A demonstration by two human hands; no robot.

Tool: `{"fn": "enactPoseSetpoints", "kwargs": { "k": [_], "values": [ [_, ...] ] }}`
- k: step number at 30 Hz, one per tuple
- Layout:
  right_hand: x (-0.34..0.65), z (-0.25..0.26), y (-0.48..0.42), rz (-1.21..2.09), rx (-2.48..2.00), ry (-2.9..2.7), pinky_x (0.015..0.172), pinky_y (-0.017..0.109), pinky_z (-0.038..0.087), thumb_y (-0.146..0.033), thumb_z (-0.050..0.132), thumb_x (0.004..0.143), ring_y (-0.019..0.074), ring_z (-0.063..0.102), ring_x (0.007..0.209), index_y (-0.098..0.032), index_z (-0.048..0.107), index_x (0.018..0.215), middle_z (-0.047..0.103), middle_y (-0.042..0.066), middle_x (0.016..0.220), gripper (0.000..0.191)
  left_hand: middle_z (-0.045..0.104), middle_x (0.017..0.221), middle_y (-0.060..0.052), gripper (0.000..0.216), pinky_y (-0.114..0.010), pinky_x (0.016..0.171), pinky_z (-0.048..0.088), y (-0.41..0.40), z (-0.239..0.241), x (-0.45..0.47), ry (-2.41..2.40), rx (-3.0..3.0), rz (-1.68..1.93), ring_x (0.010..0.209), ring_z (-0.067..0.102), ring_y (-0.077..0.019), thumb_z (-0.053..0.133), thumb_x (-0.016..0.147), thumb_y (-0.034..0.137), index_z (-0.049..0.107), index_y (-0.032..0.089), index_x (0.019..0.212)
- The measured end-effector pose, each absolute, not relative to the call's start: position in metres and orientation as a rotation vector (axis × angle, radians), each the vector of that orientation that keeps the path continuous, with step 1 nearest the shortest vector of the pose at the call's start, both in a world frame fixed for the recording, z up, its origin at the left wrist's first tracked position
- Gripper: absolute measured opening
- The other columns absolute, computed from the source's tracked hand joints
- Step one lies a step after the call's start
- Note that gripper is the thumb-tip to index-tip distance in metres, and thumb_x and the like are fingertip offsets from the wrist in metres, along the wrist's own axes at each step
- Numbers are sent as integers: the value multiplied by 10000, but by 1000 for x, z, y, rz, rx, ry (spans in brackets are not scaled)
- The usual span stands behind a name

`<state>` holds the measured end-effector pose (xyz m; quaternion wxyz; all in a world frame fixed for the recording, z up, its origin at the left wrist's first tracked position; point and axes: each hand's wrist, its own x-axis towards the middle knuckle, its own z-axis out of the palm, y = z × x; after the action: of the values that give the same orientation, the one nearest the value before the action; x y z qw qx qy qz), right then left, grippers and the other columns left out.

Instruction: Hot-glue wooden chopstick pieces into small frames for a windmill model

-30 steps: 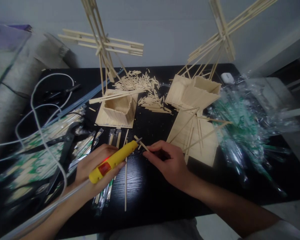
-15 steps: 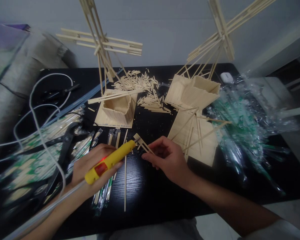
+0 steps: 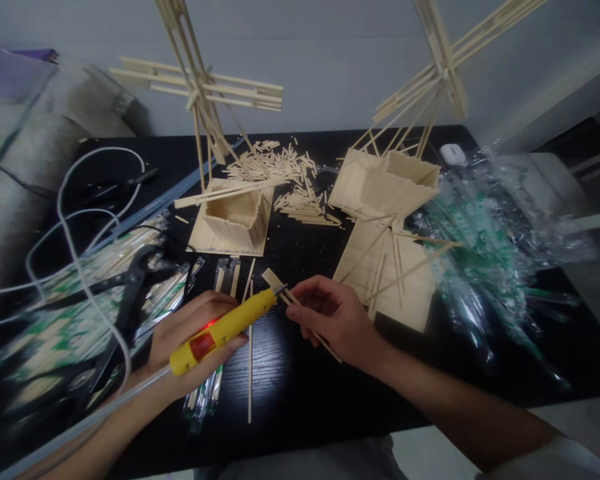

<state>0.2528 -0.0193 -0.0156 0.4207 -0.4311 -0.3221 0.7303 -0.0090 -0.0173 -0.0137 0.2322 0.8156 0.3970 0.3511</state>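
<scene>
My left hand (image 3: pixel 193 330) is closed around a yellow hot glue gun (image 3: pixel 225 331) with a lit red switch. A long translucent glue stick (image 3: pixel 87 427) runs out of its rear toward the lower left. In my right hand (image 3: pixel 333 310), thumb and fingers pinch thin wooden sticks (image 3: pixel 276 280) that stick out to the upper left and lower right. The glue gun's metal tip lies over these sticks; whether it touches them I cannot tell. A loose wooden stick (image 3: pixel 251 383) lies on the black table (image 3: pixel 300 413) between my hands.
Behind stand two stick-built windmill models, one with a box-shaped base (image 3: pixel 235 230), the other with bases (image 3: pixel 390 180) at right. Short cut pieces (image 3: pixel 280 163) lie between them. Pliers (image 3: pixel 130 293), a white cable (image 3: pixel 73 247) and wrapped chopsticks (image 3: pixel 55 340) are left; plastic wrappers (image 3: pixel 485 247) right.
The glue gun has shifted slightly right, its tip now crossing nearer my right fingers. The sticks in my right hand have turned and now show a long end below the hand.
</scene>
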Motion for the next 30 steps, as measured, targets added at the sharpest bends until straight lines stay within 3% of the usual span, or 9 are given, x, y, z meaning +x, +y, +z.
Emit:
{"fn": "enactPoseSetpoints", "kwargs": {
  "k": [8, 15, 21, 26, 30],
  "values": [
    [256, -14, -15, 2026, -976, -696, 380, 174, 377, -450, 1023, 754, 54, 495, 425, -187, 730, 846, 645, -81, 601, 405, 764, 1055, -17, 119, -358, 781, 680, -12, -10, -18, 1212, 2307, 961, 928, 788, -209, 622, 1074, 278, 713, 272, 1149],
    [255, -11, -15, 2022, -961, -682, 375, 166, 385, -437, 1040, 724, 54, 511, 422, -198, 721, 808, 659, -83, 601, 408, 790, 1015, -28, 78, -375, 712, 692, -12, -8, -16, 1193, 2349, 966, 878, 804, -219, 654, 1068, 324, 715, 287, 1099],
    [254, -14, -16, 2000, -979, -704, 388, 168, 426, -441, 1036, 726, 61, 546, 449, -199, 695, 805, 656, -82, 648, 426, 782, 1028, -50, 215, -467, 736, 697, -15, -5, -20, 1352, 2228, 1009, 926, 803, -245, 560, 1109, 460, 710, 307, 1096],
    [254, -15, -16, 1973, -991, -717, 395, 165, 429, -409, 1050, 705, 68, 576, 478, -198, 701, 821, 687, -70, 683, 424, 770, 1093, -51, 189, -420, 802, 698, -22, -5, -18, 1296, 2288, 890, 947, 793, -231, 552, 1115, 414, 705, 308, 1150],
    [253, -15, -15, 1950, -1026, -732, 391, 175, 424, -451, 1050, 693, 71, 568, 473, -203, 681, 817, 692, -66, 695, 461, 755, 1050, -43, 183, -371, 721, 656, -25, -7, -9, 1180, 2268, 919, 857, 771, -216, 612, 1099, 436, 698, 282, 1150]
  ]
}}
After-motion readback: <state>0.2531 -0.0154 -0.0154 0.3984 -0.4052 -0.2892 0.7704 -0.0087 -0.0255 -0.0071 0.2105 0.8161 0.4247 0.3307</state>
